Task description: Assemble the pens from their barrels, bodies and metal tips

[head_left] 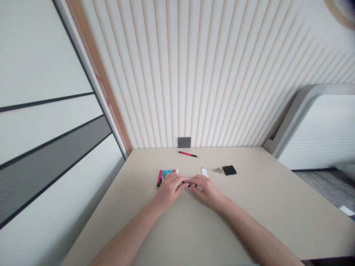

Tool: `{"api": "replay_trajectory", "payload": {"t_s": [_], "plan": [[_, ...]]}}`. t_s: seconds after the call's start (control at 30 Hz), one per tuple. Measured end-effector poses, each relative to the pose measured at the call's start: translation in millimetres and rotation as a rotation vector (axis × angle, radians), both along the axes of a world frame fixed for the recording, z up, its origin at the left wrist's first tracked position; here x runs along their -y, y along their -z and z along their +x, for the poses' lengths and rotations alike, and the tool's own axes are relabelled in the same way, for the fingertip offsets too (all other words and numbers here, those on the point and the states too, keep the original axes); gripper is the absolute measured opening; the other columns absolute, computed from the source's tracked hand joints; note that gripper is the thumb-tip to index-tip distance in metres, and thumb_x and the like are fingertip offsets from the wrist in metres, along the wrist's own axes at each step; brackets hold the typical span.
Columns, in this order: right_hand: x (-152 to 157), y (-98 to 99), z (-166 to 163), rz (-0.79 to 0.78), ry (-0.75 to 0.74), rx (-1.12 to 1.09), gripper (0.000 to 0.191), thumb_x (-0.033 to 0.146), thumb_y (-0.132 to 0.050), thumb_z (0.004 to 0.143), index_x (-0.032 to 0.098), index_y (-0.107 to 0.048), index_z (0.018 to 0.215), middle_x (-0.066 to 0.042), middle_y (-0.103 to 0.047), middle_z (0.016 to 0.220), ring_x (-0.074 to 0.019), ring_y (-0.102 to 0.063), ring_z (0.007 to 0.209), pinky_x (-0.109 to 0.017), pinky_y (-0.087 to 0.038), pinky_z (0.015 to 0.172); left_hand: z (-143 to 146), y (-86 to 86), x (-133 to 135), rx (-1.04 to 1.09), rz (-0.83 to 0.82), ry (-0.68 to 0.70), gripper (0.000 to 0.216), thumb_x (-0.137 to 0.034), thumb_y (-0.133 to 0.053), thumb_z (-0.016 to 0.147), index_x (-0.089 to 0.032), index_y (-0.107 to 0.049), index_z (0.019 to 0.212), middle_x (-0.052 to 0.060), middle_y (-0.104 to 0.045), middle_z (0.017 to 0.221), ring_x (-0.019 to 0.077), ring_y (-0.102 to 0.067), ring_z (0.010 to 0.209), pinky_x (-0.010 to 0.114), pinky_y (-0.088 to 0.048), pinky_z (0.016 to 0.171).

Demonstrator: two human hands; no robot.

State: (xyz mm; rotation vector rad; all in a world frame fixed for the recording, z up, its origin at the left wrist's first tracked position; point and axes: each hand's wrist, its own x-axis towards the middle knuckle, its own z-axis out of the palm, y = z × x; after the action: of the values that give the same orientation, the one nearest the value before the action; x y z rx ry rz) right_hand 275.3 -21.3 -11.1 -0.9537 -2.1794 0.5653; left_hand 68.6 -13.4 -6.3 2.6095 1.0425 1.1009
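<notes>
My left hand (169, 187) and right hand (205, 187) pinch a small dark piece (189, 186); one red-and-black pen (188, 154) looks assembled, while coloured barrels (163, 173), metal tips (217, 170) and black grips (229, 170) lie apparently unassembled.

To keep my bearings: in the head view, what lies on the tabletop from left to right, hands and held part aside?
Coloured tubes, red-and-black pen, white sticks, small metal pieces, black pieces.

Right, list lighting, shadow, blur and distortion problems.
Head view: diffuse light, no harsh glare on the broad beige tabletop; head view: faint shadow along the bare right forearm; head view: ribbed cream wall panel fans outward, suggesting wide-angle distortion; head view: small silvery pieces look soft, and the small dark item between bare left hand and right hand is unidentifiable.
</notes>
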Motion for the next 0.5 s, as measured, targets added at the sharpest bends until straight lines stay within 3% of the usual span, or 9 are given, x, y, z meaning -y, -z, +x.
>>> {"api": "replay_trajectory", "payload": {"t_s": [0.1, 0.23, 0.37, 0.5], "plan": [[-2, 0.8, 0, -0.004, -0.001, -0.006, 0.024, 0.031, -0.051, 0.096, 0.021, -0.07, 0.106, -0.006, -0.07, 0.088, -0.0171, -0.062, 0.081, -0.03, -0.048, 0.078, -1, 1.6, 1, 0.011, 0.016, 0.016, 0.017, -0.032, -0.057, 0.094, -0.022, -0.061, 0.107, 0.004, -0.07, 0.098, 0.0201, -0.063, 0.096, 0.036, -0.048, 0.09], [-10, -7.3, 15, 0.033, 0.078, -0.002, 0.027, 0.033, -0.048, 0.097, 0.02, -0.069, 0.11, -0.008, -0.071, 0.095, -0.0187, -0.064, 0.088, -0.031, -0.048, 0.083, -1, 1.1, 1, 0.03, 0.045, -0.065, 0.029, -0.028, -0.055, 0.095, -0.021, -0.055, 0.122, 0.01, -0.064, 0.115, 0.0229, -0.058, 0.112, 0.04, -0.046, 0.099], [-32, -17.0, 66, 0.05, 0.471, 0.069, 0.033, 0.036, -0.046, 0.096, 0.018, -0.068, 0.113, -0.009, -0.07, 0.096, -0.02, -0.064, 0.085, -0.031, -0.047, 0.081, -2, 0.1, -1, -0.011, 0.037, -0.099, 0.024, -0.022, -0.05, 0.095, -0.022, -0.058, 0.117, 0.009, -0.065, 0.112, 0.0232, -0.059, 0.109, 0.042, -0.047, 0.097], [-50, -11.4, 131, -0.112, 0.892, 0.344, 0.031, 0.03, -0.047, 0.093, 0.017, -0.069, 0.11, -0.011, -0.071, 0.1, -0.0231, -0.064, 0.089, -0.03, -0.045, 0.076, -2, 1.2, -2, -0.075, 0.03, -0.071, 0.019, -0.019, -0.05, 0.094, -0.023, -0.061, 0.109, 0.006, -0.068, 0.103, 0.0227, -0.061, 0.104, 0.043, -0.047, 0.098]]}}
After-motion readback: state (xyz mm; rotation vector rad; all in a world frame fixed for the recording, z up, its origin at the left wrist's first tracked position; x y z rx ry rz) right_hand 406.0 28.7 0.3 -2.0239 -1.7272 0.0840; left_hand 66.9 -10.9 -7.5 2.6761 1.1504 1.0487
